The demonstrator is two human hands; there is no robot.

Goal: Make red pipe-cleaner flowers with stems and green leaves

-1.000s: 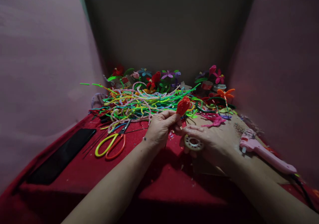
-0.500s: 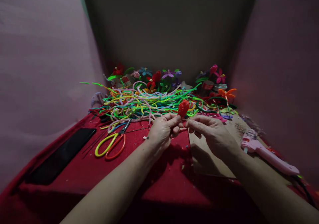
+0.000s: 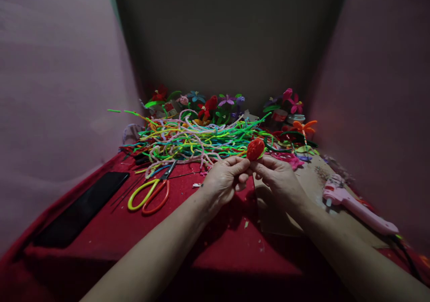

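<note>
A fuzzy red flower bud (image 3: 255,149), seemingly made of pipe cleaner, stands up from between my fingertips above the table. My left hand (image 3: 226,176) pinches its base between thumb and forefinger. Against it, my right hand (image 3: 277,172) is closed too, its thumb and forefinger pressed at the underside of the bud. The fingers hide whatever stem or wire is below. Just behind the bud spreads a tangled heap of coloured pipe cleaners (image 3: 198,136).
Yellow-and-red-handled scissors (image 3: 156,194) and a black phone (image 3: 83,208) lie left on the red cloth (image 3: 235,248). A pink glue gun (image 3: 361,208) rests on a board (image 3: 316,172) at right. Finished flowers (image 3: 208,107) line the back; an orange flower (image 3: 305,126) stands right.
The red bud has shifted slightly right and tilted over. My right hand has moved left, so its fingertips now meet my left hand at the bud's base.
</note>
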